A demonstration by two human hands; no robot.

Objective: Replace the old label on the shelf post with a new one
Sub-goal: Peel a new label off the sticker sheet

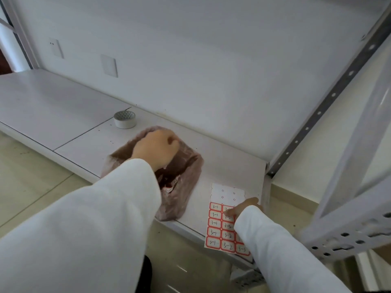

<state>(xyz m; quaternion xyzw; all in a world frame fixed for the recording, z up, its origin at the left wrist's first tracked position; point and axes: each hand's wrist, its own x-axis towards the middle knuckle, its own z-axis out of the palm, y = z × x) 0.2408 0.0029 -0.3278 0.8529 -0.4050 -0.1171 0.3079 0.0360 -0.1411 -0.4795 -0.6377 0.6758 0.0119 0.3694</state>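
Under the right hand point(245, 207), fingers press the label sheet point(222, 227); left hand point(157, 148), curled, hovers above the bag point(184, 182), contents indiscernible.

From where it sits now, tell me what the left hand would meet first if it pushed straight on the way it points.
Likely the roll of tape. The left hand hovers over the pinkish plastic bag, pointing up-left along the shelf board. Past the bag's far edge the roll stands nearest that line, though depth is unclear and it may pass beside it.

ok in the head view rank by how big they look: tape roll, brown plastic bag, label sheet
Largest to smallest as they look:
1. brown plastic bag, partly hidden by the left arm
2. label sheet, closer to the camera, so its lead over the roll is unsure
3. tape roll, farthest back
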